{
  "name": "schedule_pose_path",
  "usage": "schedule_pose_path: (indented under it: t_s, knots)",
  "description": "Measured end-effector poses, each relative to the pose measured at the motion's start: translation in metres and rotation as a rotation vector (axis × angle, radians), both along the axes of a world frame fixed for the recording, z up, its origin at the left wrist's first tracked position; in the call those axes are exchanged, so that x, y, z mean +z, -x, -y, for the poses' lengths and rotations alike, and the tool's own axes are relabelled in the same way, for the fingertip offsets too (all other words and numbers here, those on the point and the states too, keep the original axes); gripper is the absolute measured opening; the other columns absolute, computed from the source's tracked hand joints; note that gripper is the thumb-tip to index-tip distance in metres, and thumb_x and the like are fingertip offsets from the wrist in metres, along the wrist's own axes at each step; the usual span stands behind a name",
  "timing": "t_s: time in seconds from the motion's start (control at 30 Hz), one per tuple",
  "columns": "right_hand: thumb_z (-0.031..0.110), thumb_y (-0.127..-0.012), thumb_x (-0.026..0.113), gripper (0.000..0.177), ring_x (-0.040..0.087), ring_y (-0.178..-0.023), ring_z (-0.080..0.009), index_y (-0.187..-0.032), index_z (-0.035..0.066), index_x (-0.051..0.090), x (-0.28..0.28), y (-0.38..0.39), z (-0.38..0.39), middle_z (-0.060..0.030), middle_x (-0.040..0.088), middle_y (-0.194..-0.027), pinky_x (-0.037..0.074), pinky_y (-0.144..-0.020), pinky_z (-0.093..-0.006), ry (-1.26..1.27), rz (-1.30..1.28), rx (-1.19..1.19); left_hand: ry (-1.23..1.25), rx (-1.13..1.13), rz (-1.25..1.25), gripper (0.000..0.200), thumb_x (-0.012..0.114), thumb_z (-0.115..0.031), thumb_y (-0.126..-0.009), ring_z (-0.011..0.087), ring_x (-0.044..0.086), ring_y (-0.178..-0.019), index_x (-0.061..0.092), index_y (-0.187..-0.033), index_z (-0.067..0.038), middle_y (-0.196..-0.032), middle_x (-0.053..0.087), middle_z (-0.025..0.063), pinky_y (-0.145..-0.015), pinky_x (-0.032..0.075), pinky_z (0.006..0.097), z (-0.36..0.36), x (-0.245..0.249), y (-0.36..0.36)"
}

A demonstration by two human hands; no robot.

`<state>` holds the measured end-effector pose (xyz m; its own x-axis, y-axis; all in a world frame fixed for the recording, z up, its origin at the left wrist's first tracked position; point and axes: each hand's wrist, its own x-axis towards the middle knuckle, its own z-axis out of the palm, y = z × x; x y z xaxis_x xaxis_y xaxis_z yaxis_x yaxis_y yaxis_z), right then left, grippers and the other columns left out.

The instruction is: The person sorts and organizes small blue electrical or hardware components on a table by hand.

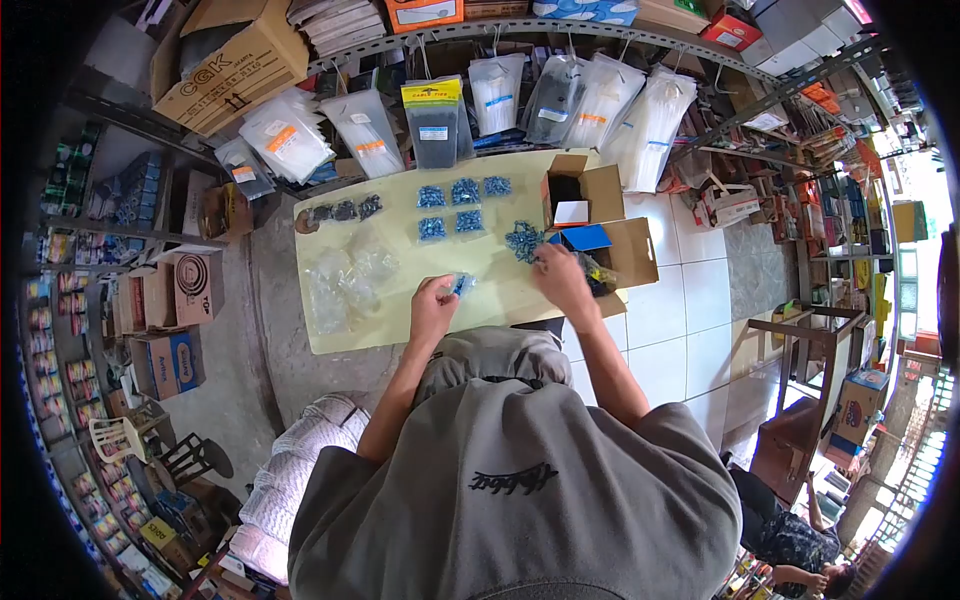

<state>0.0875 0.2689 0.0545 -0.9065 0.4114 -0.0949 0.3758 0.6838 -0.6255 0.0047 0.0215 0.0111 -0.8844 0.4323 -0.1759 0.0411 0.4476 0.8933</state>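
My left hand pinches a small clear bag with a few blue pieces in it, above the pale yellow table. Beside a loose pile of small blue pieces, my right hand has its fingers drawn together; whatever they hold is too small to make out. Several filled bags of blue pieces lie in two rows at the back. Dark-filled bags sit at the back left, and empty clear bags are heaped at the left.
An open cardboard box stands at the table's right, with a blue box in front of it. Packs of cable ties hang from the rack behind. White rolls stand at lower left. Another person is at the far lower right.
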Motion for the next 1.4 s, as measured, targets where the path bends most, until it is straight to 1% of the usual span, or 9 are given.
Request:
schedule_pose_path:
  t_s: [0.03,0.07,0.13,0.27,0.43,0.47,0.77,1.3,1.4]
  knots:
    - [0.007,-0.078,0.059,0.034,0.057,-0.096,-0.0419,-0.112,0.003,0.057,-0.018,0.006,0.006,-0.0253,0.055,-0.107,0.051,-0.080,-0.0467,-0.023,-0.016,0.071,0.002,-0.002,0.000,0.035,0.066,-0.001,-0.076,0.0138,0.062,-0.069,0.064,-0.111,-0.002,-0.102,0.062,0.0096,-0.064,0.051,0.0270,-0.001,0.001,-0.001]
    - [0.007,-0.078,0.059,0.034,0.057,-0.096,-0.0419,-0.112,0.003,0.057,-0.036,0.012,0.011,-0.0253,0.055,-0.107,0.051,-0.080,-0.0467,-0.021,-0.019,0.071,0.015,-0.005,0.001,0.035,0.065,0.000,-0.076,0.0137,0.062,-0.069,0.064,-0.111,-0.002,-0.102,0.062,0.0097,-0.064,0.051,0.0271,-0.002,0.004,0.000]
    - [0.004,-0.076,0.060,0.056,0.053,-0.105,-0.0429,-0.129,0.008,0.046,-0.066,0.023,0.020,-0.0248,0.043,-0.125,0.052,-0.083,-0.0463,-0.231,0.010,0.068,0.032,-0.001,0.000,0.035,0.065,0.000,-0.076,0.0137,0.061,-0.069,0.064,-0.111,-0.002,-0.102,0.062,0.0098,-0.064,0.051,0.0272,-0.003,0.008,0.000]
    - [0.000,-0.075,0.059,0.064,0.050,-0.108,-0.0428,-0.135,0.011,0.040,-0.098,0.035,0.019,-0.0224,0.036,-0.131,0.052,-0.084,-0.0457,-0.245,0.104,0.054,0.008,-0.027,0.002,0.034,0.062,0.002,-0.076,0.0165,0.061,-0.066,0.063,-0.110,-0.001,-0.102,0.061,0.0128,-0.062,0.050,0.0278,-0.004,0.011,-0.002]
    - [-0.006,-0.075,0.057,0.057,0.052,-0.107,-0.0405,-0.129,0.009,0.046,-0.119,0.037,0.015,-0.0213,0.038,-0.124,0.053,-0.084,-0.0433,-0.250,0.161,0.072,0.021,-0.068,-0.031,0.034,0.059,0.002,-0.077,0.0191,0.061,-0.065,0.062,-0.111,0.000,-0.103,0.060,0.0145,-0.063,0.050,0.0287,-0.006,0.009,-0.003]
    - [-0.005,-0.081,0.051,0.046,0.055,-0.102,-0.0399,-0.126,0.007,0.048,-0.121,0.036,0.012,-0.0229,0.040,-0.123,0.052,-0.081,-0.0441,-0.259,0.121,0.080,0.022,-0.057,-0.034,0.034,0.058,0.002,-0.077,0.0195,0.061,-0.065,0.062,-0.111,0.001,-0.104,0.060,0.0148,-0.062,0.050,0.0289,-0.007,0.009,-0.003]
    - [0.003,-0.089,0.050,0.023,0.063,-0.090,-0.0390,-0.110,0.003,0.060,-0.127,0.045,-0.005,-0.0226,0.051,-0.109,0.055,-0.074,-0.0455,-0.213,0.150,0.070,0.047,-0.066,0.003,0.035,0.059,0.001,-0.076,0.0207,0.063,-0.068,0.062,-0.111,0.002,-0.106,0.059,0.0156,-0.063,0.050,0.0295,-0.009,0.008,0.001]
    - [0.001,-0.084,0.051,0.015,0.066,-0.083,-0.0400,-0.095,0.000,0.061,-0.124,0.041,-0.014,-0.0248,0.055,-0.113,0.057,-0.068,-0.0448,-0.247,0.004,0.089,0.021,-0.065,0.041,0.036,0.059,0.002,-0.077,0.0204,0.064,-0.071,0.061,-0.112,0.003,-0.109,0.060,0.0150,-0.065,0.051,0.0291,-0.010,0.004,0.009]
    - [-0.002,-0.081,0.050,0.022,0.062,-0.091,-0.0418,-0.100,-0.001,0.062,-0.115,0.042,-0.015,-0.0244,0.057,-0.111,0.052,-0.080,-0.0462,-0.168,0.193,0.067,0.009,-0.069,0.043,0.036,0.060,0.001,-0.076,0.0205,0.064,-0.072,0.060,-0.113,0.003,-0.110,0.060,0.0150,-0.066,0.052,0.0293,-0.009,0.004,0.009]
